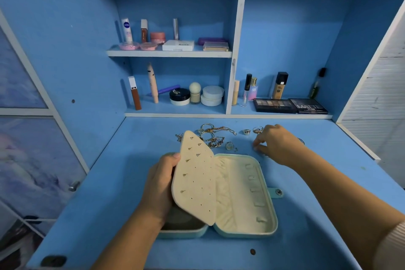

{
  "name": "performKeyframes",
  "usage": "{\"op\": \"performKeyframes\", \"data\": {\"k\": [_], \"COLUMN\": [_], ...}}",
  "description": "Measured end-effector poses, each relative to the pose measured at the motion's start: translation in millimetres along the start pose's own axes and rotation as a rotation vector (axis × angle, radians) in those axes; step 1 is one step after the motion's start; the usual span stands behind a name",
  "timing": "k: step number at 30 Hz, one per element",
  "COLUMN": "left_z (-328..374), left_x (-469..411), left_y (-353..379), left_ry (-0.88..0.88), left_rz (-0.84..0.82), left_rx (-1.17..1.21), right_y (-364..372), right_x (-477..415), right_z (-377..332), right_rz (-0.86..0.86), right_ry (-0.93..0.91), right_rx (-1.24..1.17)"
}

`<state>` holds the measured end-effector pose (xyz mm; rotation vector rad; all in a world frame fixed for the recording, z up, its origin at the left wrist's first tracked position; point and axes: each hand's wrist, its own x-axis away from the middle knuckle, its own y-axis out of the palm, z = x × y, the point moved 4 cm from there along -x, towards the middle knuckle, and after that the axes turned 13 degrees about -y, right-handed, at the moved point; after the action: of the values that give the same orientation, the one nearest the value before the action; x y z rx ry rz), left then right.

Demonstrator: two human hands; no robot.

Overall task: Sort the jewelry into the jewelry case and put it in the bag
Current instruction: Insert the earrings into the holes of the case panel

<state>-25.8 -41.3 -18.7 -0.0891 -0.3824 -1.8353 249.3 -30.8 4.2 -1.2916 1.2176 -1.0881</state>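
Blue desk [317,193], 1 jewelry case [275,221] open, L hand [158,184] fingers grip 1 panel [195,182], R hand [278,142] fingers' hold unclear

A blue desk [87,215] fills the lower frame, backed by a blue shelf unit. On the upper shelf [168,53], left of centre, stand a white Nivea tube [127,29], a pink jar [157,37] and a flat white compact [178,45]. Below them are a brown lip gloss tube [135,93], a black-lidded jar [179,96] and a white jar [212,95]. In the right compartment a foundation bottle [279,85] stands behind two dark eyeshadow palettes [275,105] lying side by side.
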Motion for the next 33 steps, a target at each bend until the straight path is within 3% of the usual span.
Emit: {"op": "performKeyframes", "data": {"k": [6, 10, 12, 15, 19, 33], "left_z": [0, 3, 4, 2, 1, 4], "left_x": [-1, 0, 2, 0, 0, 0], "left_y": [1, 1, 2, 0, 0, -1], "left_ry": [-0.006, 0.016, 0.027, 0.007, -0.028, 0.000], "left_rz": [-0.018, -0.019, -0.012, 0.000, 0.004, 0.031], "left_rx": [0.012, 0.011, 0.014, 0.029, 0.039, -0.018], "right_y": [2, -16, -25, -25, -19, -15], "right_x": [-2, 12, 23, 30, 28, 22], "right_z": [-4, -38, -72, -110, -123, -136], "right_rz": [0.001, 0.374, 0.446, 0.432, 0.431, 0.498], "right_ry": [-0.006, -0.135, -0.242, -0.370, -0.392, -0.470], "right_rx": [0.018, -0.235, -0.396, -0.518, -0.579, -0.439]}}
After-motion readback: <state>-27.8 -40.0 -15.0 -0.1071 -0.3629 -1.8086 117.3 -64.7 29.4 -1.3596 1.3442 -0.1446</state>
